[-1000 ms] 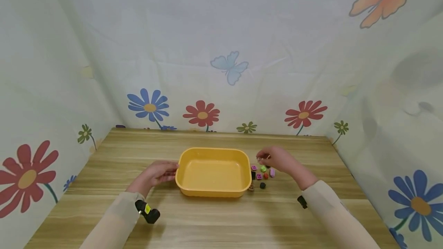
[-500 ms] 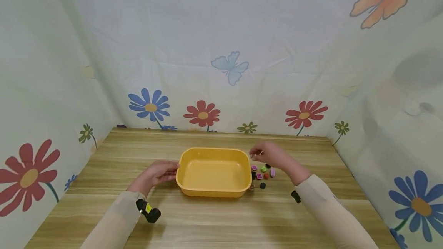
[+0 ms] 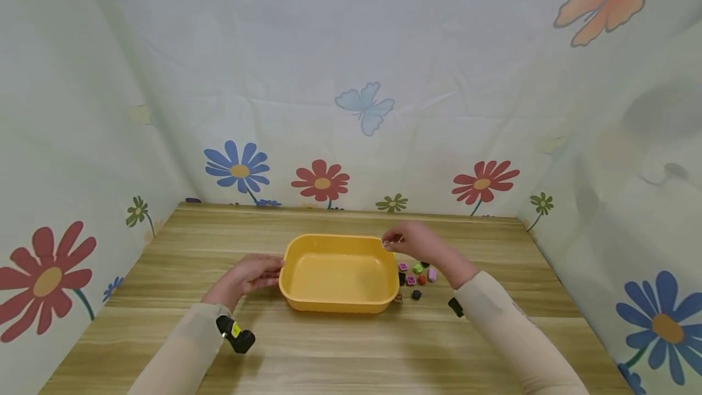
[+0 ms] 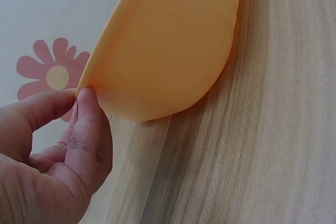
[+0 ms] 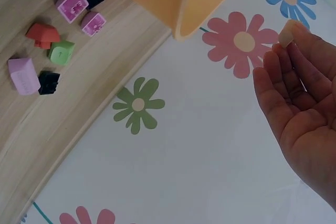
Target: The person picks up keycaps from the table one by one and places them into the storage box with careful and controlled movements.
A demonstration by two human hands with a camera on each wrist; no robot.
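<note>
A yellow plastic basin (image 3: pixel 340 276) stands on the table with nothing seen inside it. My left hand (image 3: pixel 255 273) pinches its left rim between thumb and finger, as the left wrist view confirms. Above the basin's far right corner, my right hand (image 3: pixel 414 242) holds a small pale keycap (image 5: pixel 285 38) at its fingertips. To the right of the basin lie several loose keycaps: a lavender keycap (image 5: pixel 23 76), a green keycap (image 5: pixel 61 52), an orange-red keycap (image 5: pixel 43 35), a pink keycap (image 5: pixel 72 4) and a black keycap (image 5: pixel 49 82) among them.
The wood-grain table (image 3: pixel 329 358) ends at a white cloth backdrop (image 3: pixel 274 47) printed with flowers and butterflies. More cloth hangs at both sides. A brown keycap (image 3: pixel 398 298) sits close against the basin's near right corner.
My right hand has moved left with the pale keycap, from over the loose keycaps to above the basin's far right rim. My left hand has stayed on the rim.
</note>
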